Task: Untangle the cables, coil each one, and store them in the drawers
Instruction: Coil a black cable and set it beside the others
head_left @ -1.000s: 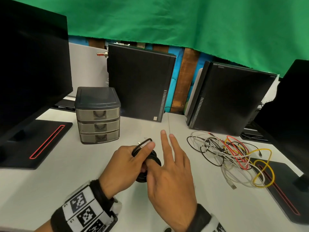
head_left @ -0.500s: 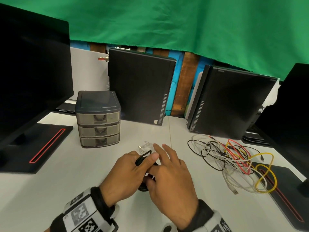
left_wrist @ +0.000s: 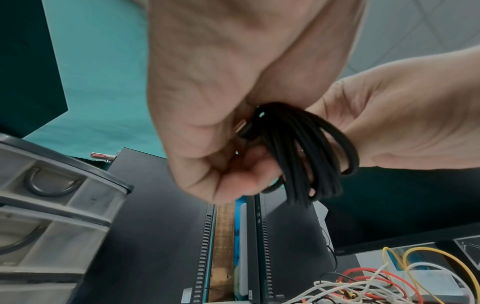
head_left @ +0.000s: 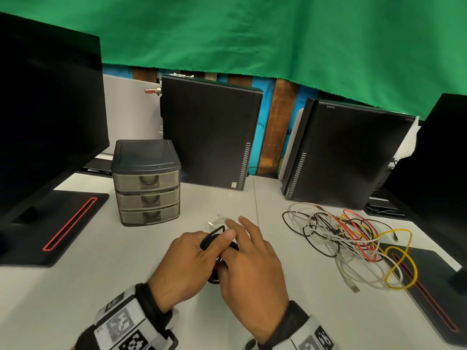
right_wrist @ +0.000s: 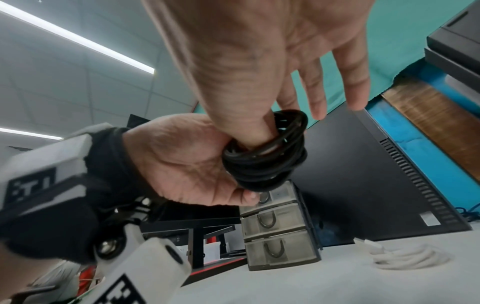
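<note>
Not far along yet, going by these pictures. Big messy pile of cables [head_left: 353, 243] on the table [head_left: 126, 286], off to the right, well apart from the hands: white, black, red and yellow ones all looped through each other. Lots left to pull apart and wind up there.

Little drawer box [head_left: 147, 183] to the left, with all three drawers pushed in. Not possible to tell what lies inside through the cloudy fronts. Nothing put away for sure so far.

Small white cable [right_wrist: 405, 259] lying in a loose bundle on the table, just past the hands, not in a drawer.

Black cable [right_wrist: 265, 152] wound into a neat round coil, held up off the table between both hands. Left hand [head_left: 189, 263] curled round the coil, thumb pressed on top. Right hand [head_left: 252, 274] with its thumb poked through the middle of the coil, other fingers [right_wrist: 355, 82] stretched out straight and spread. Looks like the last tidy-up of this coil, then a drawer to open for it.
</note>
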Tool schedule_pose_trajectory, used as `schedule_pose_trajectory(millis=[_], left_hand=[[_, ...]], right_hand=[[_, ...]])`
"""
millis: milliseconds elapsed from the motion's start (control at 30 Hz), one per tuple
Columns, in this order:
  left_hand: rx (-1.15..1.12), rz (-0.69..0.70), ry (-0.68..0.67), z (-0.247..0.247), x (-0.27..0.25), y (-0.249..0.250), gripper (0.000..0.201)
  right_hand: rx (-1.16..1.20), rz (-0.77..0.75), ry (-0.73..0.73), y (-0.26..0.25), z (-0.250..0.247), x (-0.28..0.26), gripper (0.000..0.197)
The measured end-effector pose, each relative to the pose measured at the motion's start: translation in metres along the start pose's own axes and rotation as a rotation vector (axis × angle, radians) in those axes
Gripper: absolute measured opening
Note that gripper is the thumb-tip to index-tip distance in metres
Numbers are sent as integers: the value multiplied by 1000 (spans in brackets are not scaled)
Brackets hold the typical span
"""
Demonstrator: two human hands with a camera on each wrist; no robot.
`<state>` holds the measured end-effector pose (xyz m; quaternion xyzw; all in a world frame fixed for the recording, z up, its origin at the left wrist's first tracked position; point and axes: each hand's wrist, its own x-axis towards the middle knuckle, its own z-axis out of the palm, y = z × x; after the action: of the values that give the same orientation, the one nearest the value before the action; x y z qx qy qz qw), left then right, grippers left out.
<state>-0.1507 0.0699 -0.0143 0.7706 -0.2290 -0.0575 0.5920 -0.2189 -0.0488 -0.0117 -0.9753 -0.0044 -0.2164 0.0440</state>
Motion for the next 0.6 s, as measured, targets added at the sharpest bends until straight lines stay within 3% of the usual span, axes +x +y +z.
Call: schedule_pose_trajectory(millis=[133, 233, 300, 467, 600], left_hand=[[-72, -39, 18, -1, 2, 0, 55], [-126, -57, 35, -1, 4, 2, 59], [-117, -47, 61, -2, 4, 3, 58], [-94, -54, 62, -3, 5, 3, 57], [-59, -53, 72, -6, 7, 3, 56]], right_hand=[[-6, -12, 21, 0, 1, 5, 42], [-9, -49, 52, -1, 0, 11, 37], [-19, -69, 84, -2, 0, 14, 23], [-63, -18, 64, -11, 3, 17, 34], [-64, 12, 76, -13, 5, 19, 33]])
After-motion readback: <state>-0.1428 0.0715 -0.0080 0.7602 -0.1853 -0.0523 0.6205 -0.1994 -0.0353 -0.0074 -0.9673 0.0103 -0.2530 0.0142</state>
